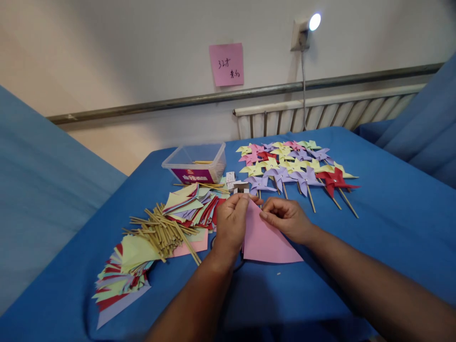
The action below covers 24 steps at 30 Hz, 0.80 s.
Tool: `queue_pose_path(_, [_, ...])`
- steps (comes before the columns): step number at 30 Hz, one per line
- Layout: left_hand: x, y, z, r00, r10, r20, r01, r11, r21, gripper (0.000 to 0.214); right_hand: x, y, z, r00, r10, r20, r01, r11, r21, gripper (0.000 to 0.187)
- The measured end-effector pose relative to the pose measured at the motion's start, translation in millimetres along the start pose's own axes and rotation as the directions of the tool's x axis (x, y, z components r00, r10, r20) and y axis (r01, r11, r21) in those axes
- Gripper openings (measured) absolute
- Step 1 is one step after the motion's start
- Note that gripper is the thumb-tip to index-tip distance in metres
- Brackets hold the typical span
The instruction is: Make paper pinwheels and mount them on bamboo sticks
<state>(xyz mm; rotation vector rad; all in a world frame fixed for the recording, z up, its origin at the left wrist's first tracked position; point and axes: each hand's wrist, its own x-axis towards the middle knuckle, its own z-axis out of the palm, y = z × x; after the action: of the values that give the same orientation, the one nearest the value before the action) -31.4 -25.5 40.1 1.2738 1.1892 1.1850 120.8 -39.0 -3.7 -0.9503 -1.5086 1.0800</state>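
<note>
Just below the centre of the frame, the left hand [231, 223] pinches the upper corner of a pink sheet of cut paper [265, 240], thumb and fingers closed on it. The right hand [287, 219] sits just beside it on the right, its fingers curled and its fingertips pressing the same upper edge of the sheet; whether it truly grips the paper or only touches it cannot be told. The sheet slopes down toward the lower middle, its lower part resting on the blue cloth-covered table [392, 228].

To the left of the hands lies a bundle of thin wooden sticks [166, 232], spread over fanned stacks of yellow, red, purple and pink paper squares [123, 275] that run toward the lower left. Above them, in the upper middle, stands a clear plastic box with a purple label [195, 164]. To the upper right of the hands, rows of finished paper pinwheels on sticks [295, 164] lie on the table. On the wall at the top, a pink sticky note [226, 64] hangs left of a lit plug-in lamp [304, 31].
</note>
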Motion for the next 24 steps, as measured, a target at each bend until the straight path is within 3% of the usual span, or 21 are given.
queue_pose_path(6, [4.1,-2.4,0.7,1.0,-0.003,0.004,0.003,0.984,-0.178,0.037,0.2,3.6,-0.9,0.999,0.005,-0.041,-0.005,1.0,-0.008,0.02])
queue_pose_path(13, [4.6,-5.5,1.8,1.0,-0.007,-0.016,0.007,1.0,0.002,0.025,0.3,3.0,-0.7,0.998,-0.017,-0.062,0.013,0.998,-0.069,0.02])
queue_pose_path(20, [5.8,-5.2,1.5,0.998,-0.063,-0.02,0.062,0.998,-0.021,0.027,0.2,0.3,0.7,0.998,-0.018,-0.06,0.013,0.997,-0.075,0.019])
queue_pose_path(24, [4.3,-3.5,1.0,0.999,-0.032,-0.009,0.032,0.998,-0.053,0.023,0.3,0.6,1.4,0.998,-0.001,-0.056,-0.001,0.999,-0.046,0.02])
